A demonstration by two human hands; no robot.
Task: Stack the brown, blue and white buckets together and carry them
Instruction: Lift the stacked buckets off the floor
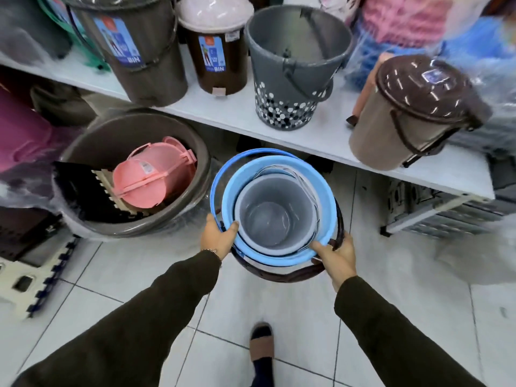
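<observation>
Three buckets sit nested in front of me above the tiled floor. The white bucket [275, 219] lies innermost, inside the blue bucket [237, 185], whose blue handle arcs over the far rim. Only the dark rim and handle of the brown bucket [290, 275] show beneath them at the near side. My left hand [217, 237] grips the left rim of the stack, thumb over the blue edge. My right hand [336, 254] grips the right rim, fingers around the brown handle.
A white shelf [321, 138] runs across behind the stack, carrying brown bins, a grey dotted bucket [290, 76] and a beige lidded bin [405, 115]. A large brown tub [92, 141] with pink baskets stands at the left. My foot [261, 344] is on the tiles below.
</observation>
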